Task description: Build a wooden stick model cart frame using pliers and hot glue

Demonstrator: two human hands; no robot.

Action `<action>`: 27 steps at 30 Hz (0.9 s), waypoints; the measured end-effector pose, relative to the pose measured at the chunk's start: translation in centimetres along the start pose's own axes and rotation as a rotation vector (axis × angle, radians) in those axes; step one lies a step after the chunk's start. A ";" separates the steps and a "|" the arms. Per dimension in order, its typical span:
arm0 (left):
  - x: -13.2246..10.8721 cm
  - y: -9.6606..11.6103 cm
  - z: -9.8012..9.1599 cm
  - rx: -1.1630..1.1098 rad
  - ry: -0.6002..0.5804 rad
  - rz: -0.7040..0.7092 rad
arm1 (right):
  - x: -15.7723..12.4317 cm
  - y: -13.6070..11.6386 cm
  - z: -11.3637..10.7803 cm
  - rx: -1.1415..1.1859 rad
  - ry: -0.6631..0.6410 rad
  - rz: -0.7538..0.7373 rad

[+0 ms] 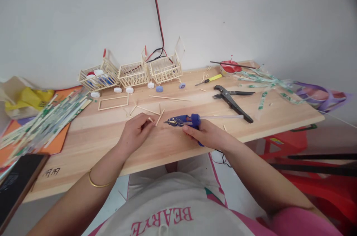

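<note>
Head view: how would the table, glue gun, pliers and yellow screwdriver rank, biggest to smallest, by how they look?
1. table
2. glue gun and pliers: too close to rank, since the right hand hides part of the glue gun
3. yellow screwdriver

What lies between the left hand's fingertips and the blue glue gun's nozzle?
In the head view, thin wooden sticks lie between the left hand and the glue gun.

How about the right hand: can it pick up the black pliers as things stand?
Probably not yet: the right hand is gripping the blue glue gun, so that would likely need setting down first. The black pliers lie nearby on the table, though the gun's glue stick points toward one handle.
</note>
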State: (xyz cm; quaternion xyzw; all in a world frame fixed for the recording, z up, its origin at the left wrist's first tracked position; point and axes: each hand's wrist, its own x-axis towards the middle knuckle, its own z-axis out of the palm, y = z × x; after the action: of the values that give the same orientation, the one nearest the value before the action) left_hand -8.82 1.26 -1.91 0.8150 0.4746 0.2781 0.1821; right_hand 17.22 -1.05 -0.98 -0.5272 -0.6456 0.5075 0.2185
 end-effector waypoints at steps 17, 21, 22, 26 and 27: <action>-0.1 -0.1 -0.4 0.008 0.000 0.038 | 3.0 -1.2 1.2 -0.090 -0.084 0.013; -0.2 -0.3 -0.3 0.015 -0.006 0.041 | 3.1 -1.5 1.3 -0.087 -0.082 -0.003; -0.2 -0.3 -0.3 0.015 -0.006 0.044 | 3.1 -1.6 1.3 -0.084 -0.084 -0.007; -0.2 -0.3 -0.3 0.013 0.001 0.051 | 3.1 -1.8 1.3 -0.086 -0.090 -0.004; -0.2 -0.3 -0.3 0.016 -0.001 0.051 | 3.1 -1.8 1.3 -0.089 -0.090 -0.001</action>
State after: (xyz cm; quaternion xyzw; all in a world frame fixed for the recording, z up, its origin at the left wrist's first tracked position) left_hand -9.27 1.26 -1.83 0.8284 0.4558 0.2785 0.1686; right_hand 14.21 1.30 -0.65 -0.5128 -0.6770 0.5011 0.1660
